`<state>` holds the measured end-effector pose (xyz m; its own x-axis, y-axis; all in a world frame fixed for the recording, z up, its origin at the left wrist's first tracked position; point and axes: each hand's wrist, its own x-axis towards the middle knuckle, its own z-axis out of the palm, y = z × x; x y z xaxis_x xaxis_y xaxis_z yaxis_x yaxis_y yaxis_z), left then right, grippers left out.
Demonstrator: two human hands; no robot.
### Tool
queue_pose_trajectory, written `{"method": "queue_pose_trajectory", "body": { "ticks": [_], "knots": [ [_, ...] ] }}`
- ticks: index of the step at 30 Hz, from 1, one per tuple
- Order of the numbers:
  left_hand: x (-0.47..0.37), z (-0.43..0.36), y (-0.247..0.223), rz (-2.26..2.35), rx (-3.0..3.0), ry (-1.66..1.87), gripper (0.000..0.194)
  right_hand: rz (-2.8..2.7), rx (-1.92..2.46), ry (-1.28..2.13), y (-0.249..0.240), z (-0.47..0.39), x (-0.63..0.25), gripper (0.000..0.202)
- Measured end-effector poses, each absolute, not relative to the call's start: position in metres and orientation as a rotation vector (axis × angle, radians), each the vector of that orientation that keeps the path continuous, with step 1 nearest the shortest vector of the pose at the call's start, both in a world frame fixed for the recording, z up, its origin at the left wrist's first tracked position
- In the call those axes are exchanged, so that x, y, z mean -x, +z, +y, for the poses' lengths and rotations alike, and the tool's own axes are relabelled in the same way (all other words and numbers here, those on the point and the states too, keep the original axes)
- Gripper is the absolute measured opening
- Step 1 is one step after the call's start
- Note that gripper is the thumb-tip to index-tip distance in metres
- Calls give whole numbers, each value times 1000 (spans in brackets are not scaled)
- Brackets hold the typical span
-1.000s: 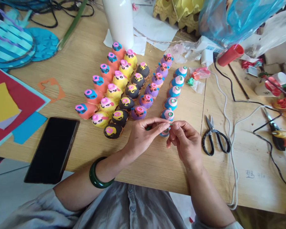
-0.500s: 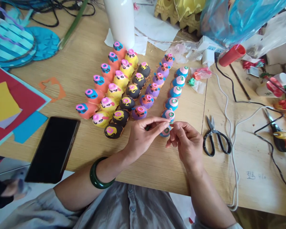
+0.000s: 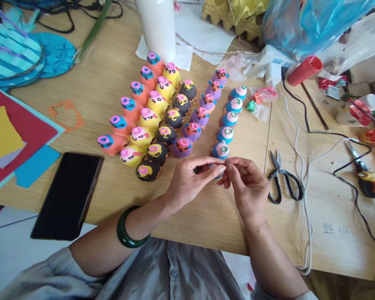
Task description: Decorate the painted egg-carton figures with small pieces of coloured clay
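My left hand (image 3: 189, 179) and my right hand (image 3: 248, 185) meet fingertip to fingertip over the near end of a row of blue painted bumps (image 3: 224, 134) with pale pink tops and green rings. Between the pinched fingertips is a tiny green bit of clay (image 3: 226, 162). Something dark green, probably more clay (image 3: 198, 169), shows inside the curl of my left hand. The nearest blue bump is mostly covered by my fingers. To the left stand rows of purple bumps (image 3: 192, 131), black bumps (image 3: 174, 119), yellow bumps (image 3: 150, 118) and orange bumps (image 3: 131, 109), decorated with coloured clay.
Black-handled scissors (image 3: 279, 177) lie right of my right hand, beside white cables (image 3: 304, 183). A phone (image 3: 67, 196) rests at the left near the table edge. Farther back are a white bottle (image 3: 156, 29), a red tube (image 3: 304, 71) and a power strip (image 3: 275, 56).
My fingertips have drawn closer together around the green bit, and my right hand has shifted slightly right. The rows of bumps stay in place.
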<state>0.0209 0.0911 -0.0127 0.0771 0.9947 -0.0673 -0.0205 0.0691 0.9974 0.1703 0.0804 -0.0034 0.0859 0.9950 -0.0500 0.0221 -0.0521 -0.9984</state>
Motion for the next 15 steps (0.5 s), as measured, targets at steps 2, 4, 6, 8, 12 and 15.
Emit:
{"method": "queue_pose_trajectory", "body": {
  "ticks": [2,4,6,8,12,15],
  "knots": [
    [-21,91,-12,1124,-1103,1095,24,-1157,1313,1137,-3,80,-170,10],
    [-21,92,-11,1061,-1028,1087,27,-1172,1319,1105,-4,80,-170,9],
    [-21,92,-11,1010,-993,1088,27,-1188,1319,1071,-4,80,-171,7],
    [-22,92,-11,988,-991,1089,27,-1208,1312,1038,-5,80,-172,6],
    [-21,93,-11,996,-1004,1087,26,-1276,1293,991,-9,78,-174,9],
    [-21,93,-10,1026,-1024,1064,23,-1381,1285,923,-11,77,-176,12]
  ]
}}
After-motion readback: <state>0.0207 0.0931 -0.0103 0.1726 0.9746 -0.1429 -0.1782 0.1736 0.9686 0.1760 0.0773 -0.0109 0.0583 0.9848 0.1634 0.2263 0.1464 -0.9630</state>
